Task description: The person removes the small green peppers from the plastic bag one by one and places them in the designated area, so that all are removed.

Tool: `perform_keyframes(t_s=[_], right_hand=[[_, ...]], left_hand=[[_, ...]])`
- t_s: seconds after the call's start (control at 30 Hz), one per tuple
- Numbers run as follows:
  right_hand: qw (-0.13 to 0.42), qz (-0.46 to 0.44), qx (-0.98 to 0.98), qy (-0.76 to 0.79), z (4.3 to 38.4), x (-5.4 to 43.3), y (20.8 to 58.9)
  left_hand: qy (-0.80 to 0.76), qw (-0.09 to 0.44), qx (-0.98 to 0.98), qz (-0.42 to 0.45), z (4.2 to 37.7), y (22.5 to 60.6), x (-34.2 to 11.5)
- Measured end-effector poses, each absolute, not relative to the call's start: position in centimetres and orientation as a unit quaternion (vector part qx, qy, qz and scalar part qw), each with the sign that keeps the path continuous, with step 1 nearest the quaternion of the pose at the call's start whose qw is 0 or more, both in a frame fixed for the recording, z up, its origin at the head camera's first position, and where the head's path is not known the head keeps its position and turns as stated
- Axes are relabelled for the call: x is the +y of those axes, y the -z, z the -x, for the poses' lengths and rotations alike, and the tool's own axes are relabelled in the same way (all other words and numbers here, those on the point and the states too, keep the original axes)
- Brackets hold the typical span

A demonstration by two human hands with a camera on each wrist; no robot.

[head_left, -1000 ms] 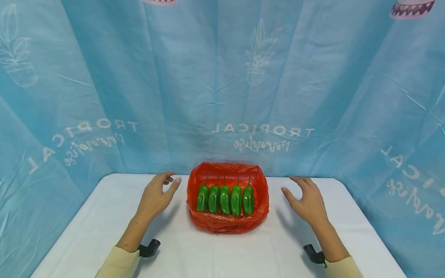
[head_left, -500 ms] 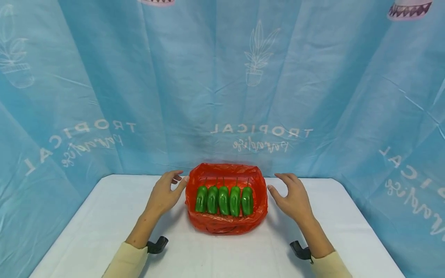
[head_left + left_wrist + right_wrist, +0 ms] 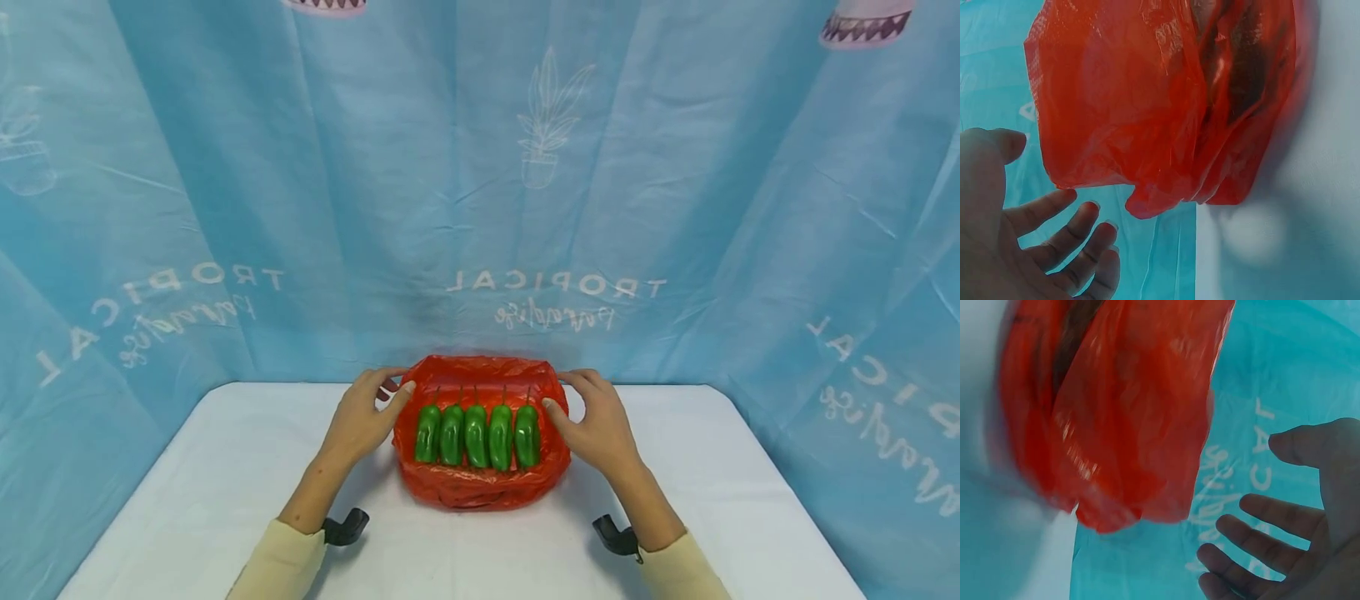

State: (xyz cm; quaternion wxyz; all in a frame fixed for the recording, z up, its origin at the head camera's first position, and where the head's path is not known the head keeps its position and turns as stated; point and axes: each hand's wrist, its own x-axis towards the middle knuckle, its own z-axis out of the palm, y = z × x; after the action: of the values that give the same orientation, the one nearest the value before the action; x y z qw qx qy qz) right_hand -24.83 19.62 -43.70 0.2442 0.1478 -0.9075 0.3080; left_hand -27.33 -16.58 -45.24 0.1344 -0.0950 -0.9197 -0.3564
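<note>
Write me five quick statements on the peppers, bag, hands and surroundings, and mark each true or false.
1. Five green peppers are in the red bag. True.
2. The peppers are heaped in a pile. False: they lie side by side in a row.
3. The left hand and right hand are at opposite sides of the bag. True.
4. The right hand grips a pepper. False: it holds none; its fingers are spread.
5. A blue curtain hangs behind the white table. True.
</note>
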Motion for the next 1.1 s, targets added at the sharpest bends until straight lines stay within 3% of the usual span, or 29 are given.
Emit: perform_keyframes(t_s=[0.53, 1.1], right_hand=[[0.244, -0.187, -0.9, -0.308, 25.0, 15.7, 43.3], [0.11, -0.12, -0.942, -0.295, 24.8, 14.6, 44.0]], left_hand=[[0.389, 0.113, -0.909, 0.096, 27.5, 45.7, -17.0], [0.431, 0.114, -0.892, 0.068, 27.5, 46.4, -16.7]])
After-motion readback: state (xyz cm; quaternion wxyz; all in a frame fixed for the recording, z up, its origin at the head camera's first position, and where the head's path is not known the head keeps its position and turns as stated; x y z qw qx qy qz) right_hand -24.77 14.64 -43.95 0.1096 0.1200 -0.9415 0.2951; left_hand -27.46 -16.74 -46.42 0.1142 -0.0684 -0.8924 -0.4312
